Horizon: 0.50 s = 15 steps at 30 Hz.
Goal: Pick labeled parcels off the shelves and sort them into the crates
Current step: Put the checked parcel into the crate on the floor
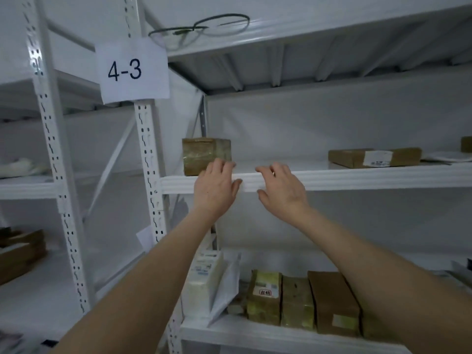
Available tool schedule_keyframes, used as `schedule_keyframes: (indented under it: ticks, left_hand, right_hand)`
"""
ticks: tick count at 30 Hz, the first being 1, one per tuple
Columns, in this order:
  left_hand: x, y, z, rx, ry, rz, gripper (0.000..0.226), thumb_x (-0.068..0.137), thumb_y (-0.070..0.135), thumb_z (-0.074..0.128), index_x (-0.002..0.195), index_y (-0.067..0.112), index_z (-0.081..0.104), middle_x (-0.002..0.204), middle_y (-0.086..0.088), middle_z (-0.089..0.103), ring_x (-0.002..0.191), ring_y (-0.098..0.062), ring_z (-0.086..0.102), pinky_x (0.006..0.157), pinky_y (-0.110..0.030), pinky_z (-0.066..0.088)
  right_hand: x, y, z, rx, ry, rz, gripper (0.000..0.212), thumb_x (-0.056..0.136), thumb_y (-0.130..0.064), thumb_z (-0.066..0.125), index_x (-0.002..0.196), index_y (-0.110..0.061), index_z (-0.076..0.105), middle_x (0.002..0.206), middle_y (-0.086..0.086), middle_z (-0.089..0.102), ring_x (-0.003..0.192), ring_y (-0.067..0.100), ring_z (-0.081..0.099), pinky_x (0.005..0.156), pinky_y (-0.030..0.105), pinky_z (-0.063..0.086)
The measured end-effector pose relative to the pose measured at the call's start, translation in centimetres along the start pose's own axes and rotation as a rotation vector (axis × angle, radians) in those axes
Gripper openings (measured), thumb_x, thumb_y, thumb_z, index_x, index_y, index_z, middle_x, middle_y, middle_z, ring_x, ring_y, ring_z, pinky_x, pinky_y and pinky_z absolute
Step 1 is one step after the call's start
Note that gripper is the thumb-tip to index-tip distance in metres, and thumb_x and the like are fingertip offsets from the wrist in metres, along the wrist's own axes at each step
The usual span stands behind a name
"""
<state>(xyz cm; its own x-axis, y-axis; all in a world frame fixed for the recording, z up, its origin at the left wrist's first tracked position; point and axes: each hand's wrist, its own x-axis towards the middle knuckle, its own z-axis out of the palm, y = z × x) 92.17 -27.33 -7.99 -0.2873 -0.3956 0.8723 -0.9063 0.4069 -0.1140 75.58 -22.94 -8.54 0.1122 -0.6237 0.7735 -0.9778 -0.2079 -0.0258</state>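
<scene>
Parcels [296, 302] lie on the shelves. No crate is in view and neither grip holds anything, so I judge the sorting of this bay hardly begun, with a first pick only being set up.

My left grip [215, 185] is released, fingers straight, reaching over the front edge of the middle shelf [357, 178]. Its tips are at the taped box [207, 155] near that shelf's left end. My right grip [281, 185] is released too, fingers spread over the same front edge, just beside the left and apart from any parcel.

On the middle shelf I count three boxes: the taped box, one flat box [374, 157] with a white label toward the right, and a third box [466, 144] cut off at the right edge.

On the lower shelf [281, 335] I count one white parcel [203, 279], one white mailer [224, 284] and three brown boxes [333, 302] in a row. More may hide behind my right arm.
</scene>
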Motion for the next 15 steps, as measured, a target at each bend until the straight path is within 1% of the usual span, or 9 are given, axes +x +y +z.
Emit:
schedule_keyframes:
  ticks: [2, 4, 6, 9, 11, 12, 13, 14, 15]
  left_hand:
    - [2.2, -1.7, -0.4, -0.045, 0.068, -0.121, 0.043, 0.093, 0.037, 0.05, 0.126, 0.009, 0.049, 0.121, -0.013, 0.05, 0.108, -0.03, 0.051, 0.084, -0.039, 0.043]
    - [4.3, -3.7, -0.6, -0.117, 0.131, -0.266, 0.049, 0.093, 0.037, 0.05, 0.133, 0.009, 0.044, 0.128, -0.014, 0.047, 0.115, -0.031, 0.048, 0.093, -0.041, 0.041]
    - [6.2, -5.9, -0.6, -0.211, 0.156, -0.439, 0.058, 0.092, 0.041, 0.051, 0.14, 0.01, 0.037, 0.136, -0.016, 0.042, 0.123, -0.032, 0.043, 0.099, -0.045, 0.04]
    - [8.3, -8.6, 0.1, -0.433, 0.055, -0.678, 0.077, 0.091, 0.052, 0.05, 0.148, 0.008, 0.023, 0.15, -0.016, 0.031, 0.136, -0.034, 0.034, 0.106, -0.048, 0.035]
    - [9.2, -9.8, 0.8, -0.66, -0.018, -0.787, 0.085, 0.089, 0.056, 0.051, 0.15, 0.007, 0.018, 0.153, -0.016, 0.028, 0.138, -0.035, 0.032, 0.109, -0.048, 0.031]
    - [9.5, -10.1, 1.1, -0.757, -0.052, -0.825, 0.084, 0.089, 0.057, 0.05, 0.149, 0.006, 0.021, 0.152, -0.016, 0.031, 0.136, -0.036, 0.034, 0.109, -0.048, 0.031]
    - [9.8, -10.2, 1.5, -0.828, -0.086, -0.847, 0.08, 0.089, 0.058, 0.048, 0.146, 0.005, 0.028, 0.147, -0.018, 0.038, 0.131, -0.037, 0.04, 0.109, -0.047, 0.034]
    - [10.0, -10.2, 1.7, -0.886, -0.114, -0.851, 0.073, 0.089, 0.059, 0.046, 0.138, 0.005, 0.04, 0.138, -0.018, 0.048, 0.123, -0.036, 0.049, 0.106, -0.047, 0.038]
    - [10.1, -9.9, 2.0, -0.941, -0.124, -0.849, 0.065, 0.089, 0.06, 0.045, 0.125, 0.006, 0.052, 0.127, -0.018, 0.057, 0.112, -0.034, 0.056, 0.1, -0.045, 0.043]
  right_hand:
    - [2.8, -0.9, 0.1, 0.102, 0.024, 0.069, 0.054, 0.089, -0.031, 0.057, 0.139, -0.02, 0.04, 0.132, 0.005, 0.042, 0.123, 0.025, 0.039, 0.09, 0.038, 0.043]
    - [5.6, -2.1, 0.6, 0.214, -0.004, 0.123, 0.059, 0.088, -0.036, 0.057, 0.141, -0.02, 0.037, 0.136, 0.006, 0.04, 0.127, 0.025, 0.038, 0.096, 0.038, 0.04]
    - [8.2, -3.4, 1.3, 0.35, -0.033, 0.179, 0.064, 0.084, -0.041, 0.06, 0.14, -0.018, 0.038, 0.137, 0.008, 0.041, 0.127, 0.027, 0.041, 0.098, 0.037, 0.039]
    - [11.2, -5.3, 2.5, 0.62, -0.087, 0.27, 0.072, 0.08, -0.043, 0.068, 0.14, -0.015, 0.039, 0.137, 0.01, 0.045, 0.124, 0.029, 0.047, 0.095, 0.031, 0.038]
    - [12.4, -6.5, 3.4, 0.812, -0.146, 0.306, 0.073, 0.079, -0.039, 0.072, 0.139, -0.012, 0.04, 0.136, 0.01, 0.051, 0.121, 0.027, 0.051, 0.1, 0.032, 0.042]
    - [12.8, -6.9, 3.8, 0.89, -0.175, 0.321, 0.072, 0.079, -0.038, 0.073, 0.138, -0.012, 0.04, 0.135, 0.009, 0.053, 0.12, 0.025, 0.053, 0.101, 0.035, 0.043]
    - [13.1, -7.2, 4.1, 0.946, -0.204, 0.327, 0.071, 0.079, -0.037, 0.073, 0.137, -0.013, 0.041, 0.132, 0.007, 0.055, 0.117, 0.023, 0.054, 0.1, 0.036, 0.045]
    - [13.1, -7.3, 4.2, 0.983, -0.232, 0.326, 0.067, 0.079, -0.038, 0.073, 0.135, -0.015, 0.044, 0.129, 0.005, 0.057, 0.114, 0.021, 0.056, 0.097, 0.034, 0.046]
    - [13.1, -7.3, 4.3, 1.008, -0.246, 0.326, 0.063, 0.08, -0.039, 0.072, 0.133, -0.018, 0.046, 0.126, 0.003, 0.059, 0.11, 0.019, 0.057, 0.094, 0.031, 0.047]
